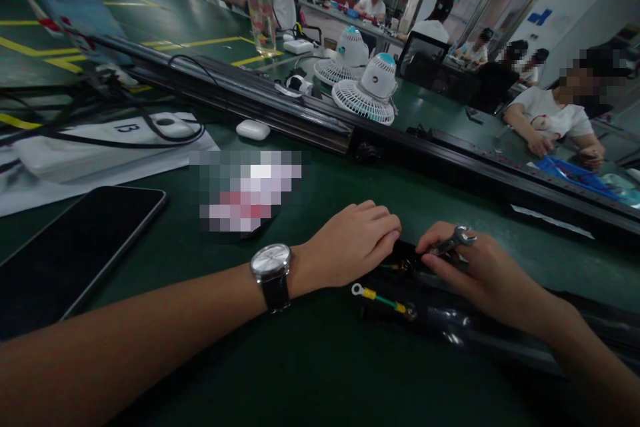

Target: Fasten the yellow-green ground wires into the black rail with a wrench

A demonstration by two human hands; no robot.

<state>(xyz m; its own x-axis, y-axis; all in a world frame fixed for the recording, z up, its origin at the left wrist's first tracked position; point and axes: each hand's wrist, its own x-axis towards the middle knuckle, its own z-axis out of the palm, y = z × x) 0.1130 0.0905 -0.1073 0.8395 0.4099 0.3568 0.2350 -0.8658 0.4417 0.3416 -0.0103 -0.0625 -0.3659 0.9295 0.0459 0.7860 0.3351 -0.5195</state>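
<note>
My right hand (473, 270) holds a small silver open-end wrench (456, 239), its jaw showing above the fingers. Thumb and index finger are at the end of a long, shiny black piece (425, 277). My left hand (353, 243), with a watch on the wrist, is curled closed at that same end; its fingertips are partly hidden. Nearer to me lies a second long black piece (450, 323). From its end sticks out a short green-yellow wire (385, 300) with a ring terminal (357, 289), fixed at a round fastener (410, 310).
A phone (85, 253), a white power strip (100, 147), a white earbud case (253, 130) and a blurred-out item (253, 193) lie at left. A long black rail (450, 153) crosses behind my hands. Two white fans (367, 90) and a bottle (260, 13) stand beyond. Several people sit farther off.
</note>
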